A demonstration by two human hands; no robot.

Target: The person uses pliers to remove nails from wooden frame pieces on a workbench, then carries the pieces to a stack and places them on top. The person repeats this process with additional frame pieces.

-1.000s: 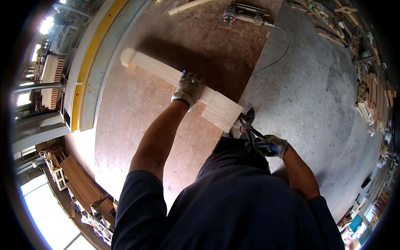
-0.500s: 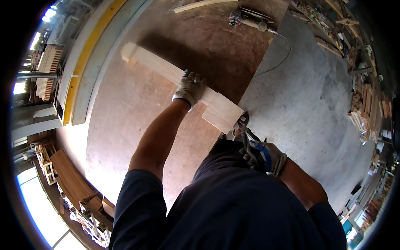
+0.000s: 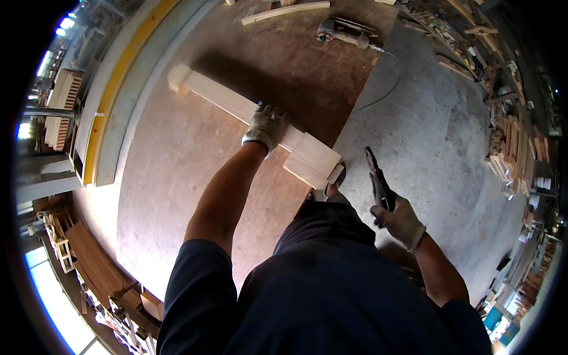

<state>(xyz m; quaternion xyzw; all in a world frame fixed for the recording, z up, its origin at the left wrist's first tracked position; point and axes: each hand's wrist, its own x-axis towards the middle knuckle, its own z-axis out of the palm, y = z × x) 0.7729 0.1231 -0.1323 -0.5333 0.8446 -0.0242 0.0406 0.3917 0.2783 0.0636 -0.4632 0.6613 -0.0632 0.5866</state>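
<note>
A long pale wooden piece point(image 3: 220, 94) lies slantwise over the brown board surface, with a wider block point(image 3: 312, 161) at its near right end. My left hand point(image 3: 265, 126), in a pale work glove with a dark cuff edge, is closed over the piece near its middle, fingers wrapped across the top. To the right, apart from the wood, my gloved right hand point(image 3: 401, 223) is closed around a dark pliers-like tool point(image 3: 378, 179), its long end pointing up and away. A small wood piece point(image 3: 335, 173) sits against the block's right end.
An air tool point(image 3: 349, 35) with a thin hose point(image 3: 397, 77) lies at the far side. Near it is a curved wood strip point(image 3: 286, 12). Grey concrete floor point(image 3: 438, 136) spreads to the right, with stacked wood point(image 3: 510, 151) beyond. A yellow-edged beam point(image 3: 109, 106) runs along the left.
My right hand has drawn the dark tool off the block's end and swung it to the right, turning it upright. My left hand keeps its grip on the wooden piece.
</note>
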